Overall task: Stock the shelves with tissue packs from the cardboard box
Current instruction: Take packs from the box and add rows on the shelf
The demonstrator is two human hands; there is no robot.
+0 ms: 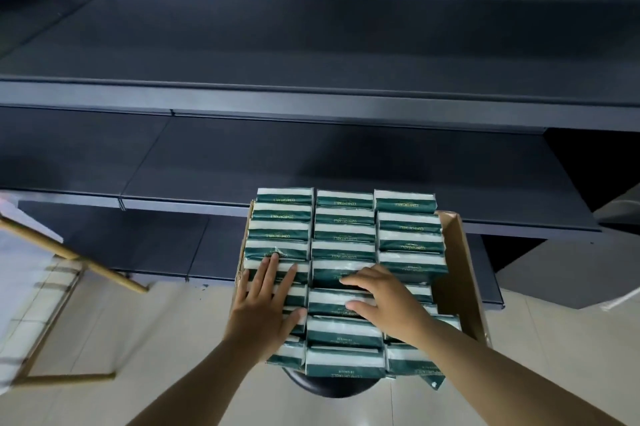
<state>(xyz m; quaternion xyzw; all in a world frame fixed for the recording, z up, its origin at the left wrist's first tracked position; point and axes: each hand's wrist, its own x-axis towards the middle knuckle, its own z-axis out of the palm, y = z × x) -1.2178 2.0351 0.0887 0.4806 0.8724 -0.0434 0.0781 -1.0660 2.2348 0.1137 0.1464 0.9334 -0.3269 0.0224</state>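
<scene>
Tissue packs (343, 235) lie crosswise in the cardboard box (457, 273).

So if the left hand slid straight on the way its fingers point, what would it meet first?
The left hand lies flat on the left column of tissue packs, fingers pointing away toward the shelves. It would likely just run along the farther packs in that column; beyond them comes the lower shelf's front edge, though depth is unclear.

Head-worn wide-angle view looks steeply down – close over the cardboard box (460, 273), facing perhaps three shelves (311, 96).
</scene>
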